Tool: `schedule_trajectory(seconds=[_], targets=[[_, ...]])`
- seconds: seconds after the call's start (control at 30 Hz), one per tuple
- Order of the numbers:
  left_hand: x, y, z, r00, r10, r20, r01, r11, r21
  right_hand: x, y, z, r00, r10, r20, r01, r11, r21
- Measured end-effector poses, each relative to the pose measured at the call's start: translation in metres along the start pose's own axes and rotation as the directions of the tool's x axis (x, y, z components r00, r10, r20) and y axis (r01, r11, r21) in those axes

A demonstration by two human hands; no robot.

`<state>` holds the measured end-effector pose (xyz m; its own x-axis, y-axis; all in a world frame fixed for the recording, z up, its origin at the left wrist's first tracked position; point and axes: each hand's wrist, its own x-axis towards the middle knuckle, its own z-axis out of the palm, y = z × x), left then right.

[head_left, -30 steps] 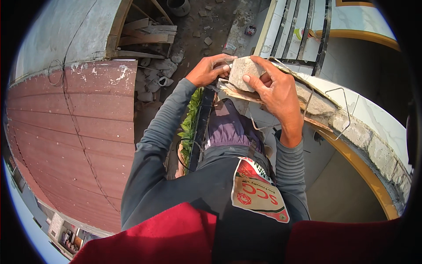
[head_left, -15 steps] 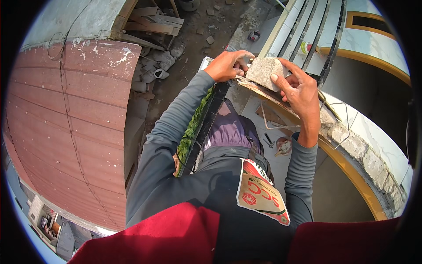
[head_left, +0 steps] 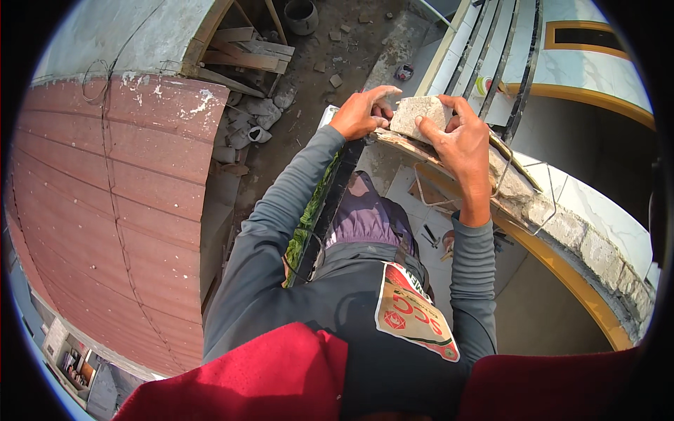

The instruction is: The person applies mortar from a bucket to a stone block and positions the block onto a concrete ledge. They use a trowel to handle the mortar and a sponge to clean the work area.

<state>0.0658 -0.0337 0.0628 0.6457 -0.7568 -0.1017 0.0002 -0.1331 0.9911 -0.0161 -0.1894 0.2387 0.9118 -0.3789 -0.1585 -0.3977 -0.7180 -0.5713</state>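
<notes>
A rough, pale grey masonry block [head_left: 411,121] rests on top of the narrow wall ledge, near its far end. My right hand [head_left: 460,137] is closed around the block's right side, thumb on the near face and fingers over the far edge. At its left end is my left hand [head_left: 363,114], index finger stretched toward the block and the other fingers curled in. Whatever those curled fingers pinch, if anything, is too small to make out. Splintered wood [head_left: 400,142] runs along the ledge just below the block.
The rough wall top [head_left: 554,217] curves toward the lower right, with bent wire [head_left: 550,189] sticking out. Black bars [head_left: 502,59] stand beyond it. A reddish metal roof [head_left: 105,210] fills the left. Far below lie a bucket [head_left: 301,17], planks [head_left: 246,56] and rubble.
My right hand has shifted left and its thumb reaches farther across the block. The block has moved slightly left and tilted a little. The whole view has shifted somewhat.
</notes>
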Motion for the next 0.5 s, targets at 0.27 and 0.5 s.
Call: schedule_trajectory(seconds=[0.27,0.5], targets=[[-0.009,0.007,-0.009,0.991,-0.018,-0.13,-0.047,0.874,-0.483,-0.01,0.008,-0.019,0.992,0.111,-0.055,-0.093,0.963,0.253],[-0.027,0.048,-0.024,0.994,-0.051,-0.101,-0.049,0.611,-0.79,-0.026,0.026,-0.029,0.986,-0.053,-0.161,0.161,0.596,0.787]])
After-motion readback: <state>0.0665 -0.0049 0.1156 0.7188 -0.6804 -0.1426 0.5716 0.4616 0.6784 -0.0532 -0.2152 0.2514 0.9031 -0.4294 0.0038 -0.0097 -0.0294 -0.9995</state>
